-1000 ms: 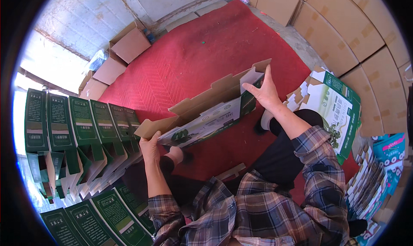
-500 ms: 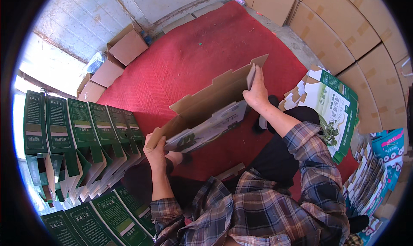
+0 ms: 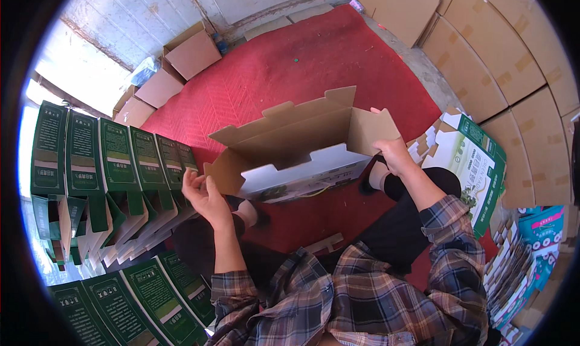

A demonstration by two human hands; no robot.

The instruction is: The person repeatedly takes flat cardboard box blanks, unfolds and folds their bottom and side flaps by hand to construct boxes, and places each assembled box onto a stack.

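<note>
Red carpet (image 3: 290, 74) on the floor, whitewashed wall behind it, person seated with legs out. Landmark: the half-opened cardboard box (image 3: 296, 149), brown inside, white and green printed outside — held above the carpet over the person's legs, opening facing up. Right hand (image 3: 394, 154) is clamped on the box's right end flap, fingers curled over its edge. Left hand (image 3: 204, 193) is at the box's left end flap, fingers half spread, touching the flap edge — firm grasp or not, cannot tell. Left of the box: rows of flat green cartons (image 3: 115, 158) fanned out. Right of the box: a stack of flat printed cartons (image 3: 480, 164). Beyond the box, top left: small brown boxes (image 3: 181, 62). Far right: stacked brown cases (image 3: 513, 74).
</note>
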